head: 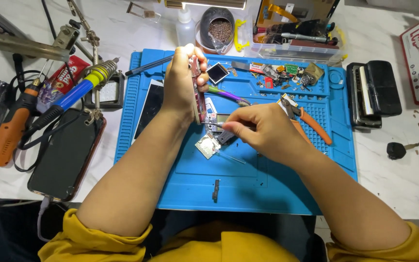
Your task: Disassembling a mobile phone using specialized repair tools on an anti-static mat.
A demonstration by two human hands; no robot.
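The left hand (180, 80) is clenched around a phone (198, 92) stood on its long edge over the blue mat (248, 184). The right hand (263, 131) pinches a thin metal tool (215, 124), its tip touching the phone's lower end. Small loose parts (208, 144) lie just below. Orange-handled pliers (311, 123) rest beside the right hand. A soldering iron (76, 92) and a dark phone (66, 155) lie left of the mat.

Over a blue work mat (277, 194), the left hand (180, 82) grips a reddish phone frame (199, 99) stood on edge, while the right hand (260, 128) pinches what may be fine tweezers (213, 124) against it, orange-handled pliers (311, 123) lying just beside the right hand.
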